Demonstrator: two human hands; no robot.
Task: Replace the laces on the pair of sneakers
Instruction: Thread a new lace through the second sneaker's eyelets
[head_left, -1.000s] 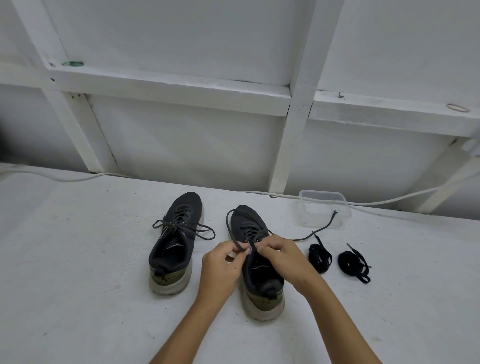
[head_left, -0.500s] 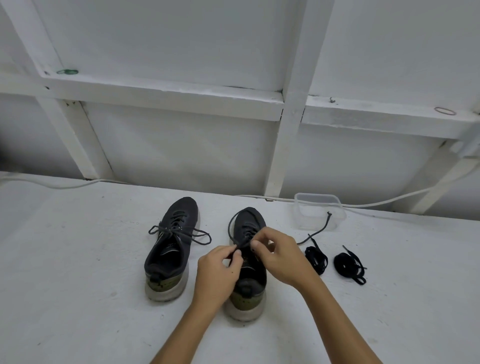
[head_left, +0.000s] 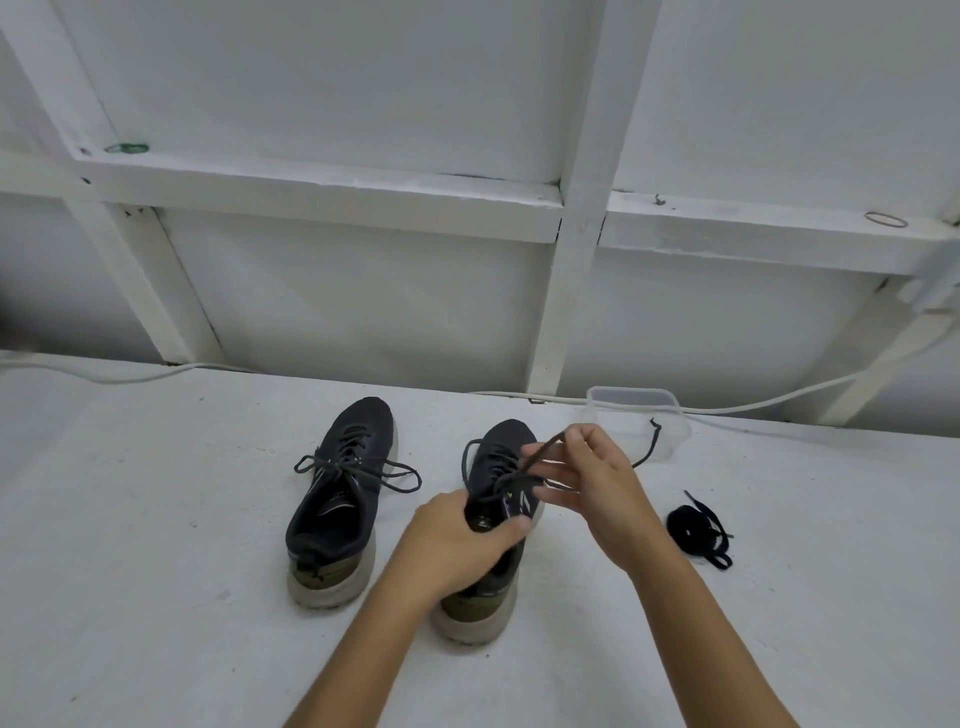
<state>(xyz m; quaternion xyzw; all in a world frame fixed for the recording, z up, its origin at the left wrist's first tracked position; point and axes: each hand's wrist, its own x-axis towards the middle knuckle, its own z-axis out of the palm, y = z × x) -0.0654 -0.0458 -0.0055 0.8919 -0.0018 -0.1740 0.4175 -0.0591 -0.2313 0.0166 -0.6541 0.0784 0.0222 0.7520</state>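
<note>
The right sneaker, toe pointing away, is gripped at its collar by the left hand, while its old lace is pinched and drawn up by the nearer right hand.

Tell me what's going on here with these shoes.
A person is taking the old lace out of the right-hand sneaker. Their left hand grips it at the collar, while the right hand pinches the dark lace and pulls a stretch of it up from the eyelets. The left-hand sneaker stands beside it with its lace tied in a bow. A coiled black lace lies on the white surface to the right, and a clear plastic container stands behind.
</note>
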